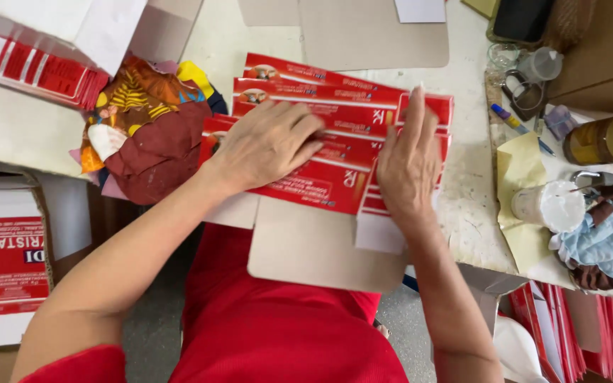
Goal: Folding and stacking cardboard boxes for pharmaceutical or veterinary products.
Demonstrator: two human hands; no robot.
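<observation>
Several flat red cartons (320,106) lie fanned out in a staggered stack on the white worktable (466,177). My left hand (267,145) rests palm down on the left part of the stack, fingers slightly curled over the lower cartons. My right hand (407,159) lies flat on the stack's right end, fingers stretched up over the carton flaps. Both hands press on the cartons; neither lifts one. A brown cardboard sheet (313,248) sticks out from under the stack at the table's near edge.
A bundle of coloured cloth (147,124) sits left of the stack. An open box of red cartons (44,67) stands at far left, another box (5,262) below it. At right are a white jar (551,206), a brown jar (608,138), blue cloth (608,241) and scissors (522,89).
</observation>
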